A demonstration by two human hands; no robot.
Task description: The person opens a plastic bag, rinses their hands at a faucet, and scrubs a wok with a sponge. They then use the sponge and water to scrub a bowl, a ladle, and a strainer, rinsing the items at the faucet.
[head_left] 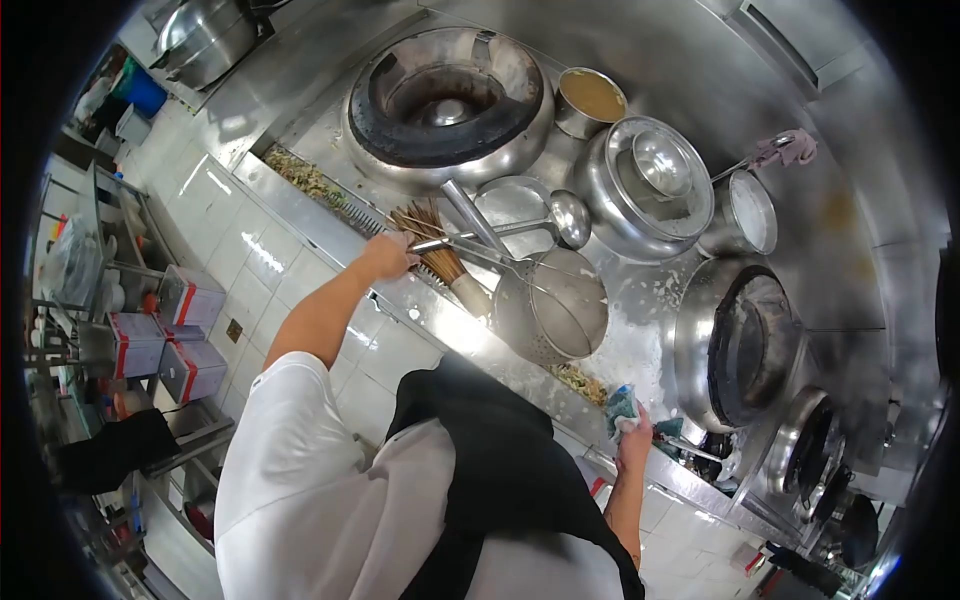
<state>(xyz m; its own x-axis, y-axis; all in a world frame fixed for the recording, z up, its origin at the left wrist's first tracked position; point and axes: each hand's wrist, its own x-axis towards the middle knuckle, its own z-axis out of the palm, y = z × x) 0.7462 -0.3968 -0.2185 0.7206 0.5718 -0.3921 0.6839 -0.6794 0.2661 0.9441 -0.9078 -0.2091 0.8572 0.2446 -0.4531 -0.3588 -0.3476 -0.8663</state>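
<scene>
My left hand is closed around the handle end of a metal ladle, whose bowl lies to the right over a round metal lid or dish. Just beside that hand is a bamboo wok brush with its bristles fanned out. A large perforated strainer rests on the steel counter to the right, with a thick tubular handle pointing up-left. Near the counter's front edge, my right hand grips a bunched blue-green and white cloth. Its fingers are partly hidden.
A wok burner stands at the back left, another at the right. Between them are a pot of yellowish liquid, a lidded pot and a smaller pot. Food scraps line the front gutter.
</scene>
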